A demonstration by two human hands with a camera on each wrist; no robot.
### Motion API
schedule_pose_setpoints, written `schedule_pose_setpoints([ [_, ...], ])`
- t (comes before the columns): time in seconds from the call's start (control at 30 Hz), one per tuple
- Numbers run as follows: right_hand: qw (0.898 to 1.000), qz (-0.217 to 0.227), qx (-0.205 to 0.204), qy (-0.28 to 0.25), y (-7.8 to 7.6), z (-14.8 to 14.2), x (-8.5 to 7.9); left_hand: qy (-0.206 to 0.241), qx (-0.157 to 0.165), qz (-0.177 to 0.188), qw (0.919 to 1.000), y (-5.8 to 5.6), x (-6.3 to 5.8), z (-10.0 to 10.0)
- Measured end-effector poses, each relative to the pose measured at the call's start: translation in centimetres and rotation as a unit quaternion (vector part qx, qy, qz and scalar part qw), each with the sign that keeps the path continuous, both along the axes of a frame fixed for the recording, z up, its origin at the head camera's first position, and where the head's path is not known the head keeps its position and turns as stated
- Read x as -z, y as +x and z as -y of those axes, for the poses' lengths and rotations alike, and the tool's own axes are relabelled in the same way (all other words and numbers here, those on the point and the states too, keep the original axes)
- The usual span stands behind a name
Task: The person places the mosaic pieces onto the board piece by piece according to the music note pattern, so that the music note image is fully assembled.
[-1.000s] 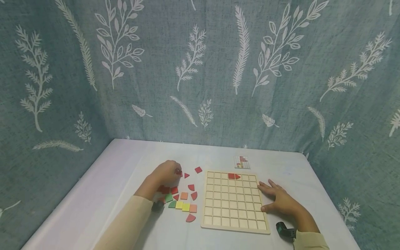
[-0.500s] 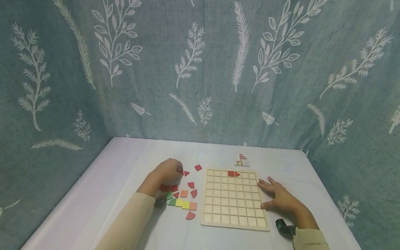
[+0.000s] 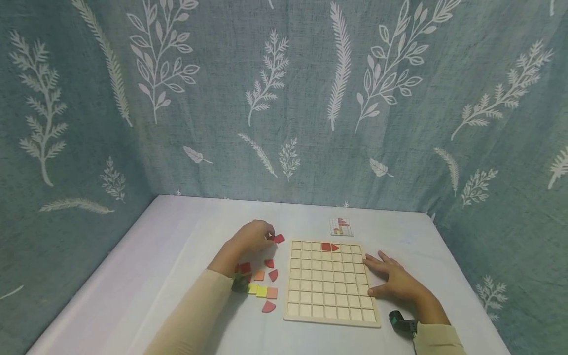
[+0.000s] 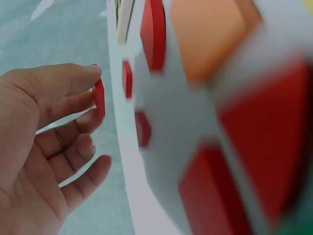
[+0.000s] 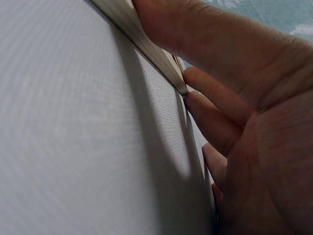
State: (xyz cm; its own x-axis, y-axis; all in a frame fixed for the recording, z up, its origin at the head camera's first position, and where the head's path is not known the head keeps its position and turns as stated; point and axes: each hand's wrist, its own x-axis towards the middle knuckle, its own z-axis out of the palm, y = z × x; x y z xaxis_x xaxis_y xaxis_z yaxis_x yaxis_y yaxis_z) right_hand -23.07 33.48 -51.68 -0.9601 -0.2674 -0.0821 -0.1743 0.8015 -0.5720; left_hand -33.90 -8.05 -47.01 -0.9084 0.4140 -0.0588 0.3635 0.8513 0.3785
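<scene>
My left hand (image 3: 254,237) pinches a thin red tile (image 4: 99,98) between thumb and fingertips. The left wrist view shows that tile edge-on, so its shape cannot be told. Beside these fingertips a red square tile (image 3: 279,238) lies on the table. A pale wooden grid board (image 3: 328,283) lies to the right, with a red square (image 3: 326,246) and a red triangle (image 3: 335,247) side by side in its far row. My right hand (image 3: 396,281) rests at the board's right side; in the right wrist view its fairly straight fingertips touch the wooden edge (image 5: 151,51).
Left of the board lie loose red, orange and yellow tiles, among them a red quarter-circle (image 3: 272,275), an orange square (image 3: 259,275) and a yellow square (image 3: 262,292). My left forearm covers part of them. A small pattern card (image 3: 340,227) lies behind the board.
My left hand has moved right and slightly away from me, with a red tile in its fingers, up beside the loose red square. My right hand stays at the board's edge.
</scene>
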Motion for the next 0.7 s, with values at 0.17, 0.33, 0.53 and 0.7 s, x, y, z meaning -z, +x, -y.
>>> schedule_pose_setpoints([
  [0.17,1.0,-0.002,0.0,0.0,-0.1,0.1,-0.1,0.012,0.063,-0.034,0.9974,-0.1,0.3,-1.9],
  [0.33,1.0,-0.002,0.005,0.002,-0.2,0.1,-0.1,0.015,0.102,-0.037,0.994,0.2,0.2,-4.1],
  [0.53,1.0,0.003,0.012,-0.006,-0.1,0.2,-0.1,0.023,0.12,-0.035,0.9918,1.0,-0.2,-6.7],
  [0.7,1.0,0.011,0.018,-0.008,0.0,0.2,0.0,0.018,0.125,-0.029,0.9915,1.7,0.1,-8.3],
])
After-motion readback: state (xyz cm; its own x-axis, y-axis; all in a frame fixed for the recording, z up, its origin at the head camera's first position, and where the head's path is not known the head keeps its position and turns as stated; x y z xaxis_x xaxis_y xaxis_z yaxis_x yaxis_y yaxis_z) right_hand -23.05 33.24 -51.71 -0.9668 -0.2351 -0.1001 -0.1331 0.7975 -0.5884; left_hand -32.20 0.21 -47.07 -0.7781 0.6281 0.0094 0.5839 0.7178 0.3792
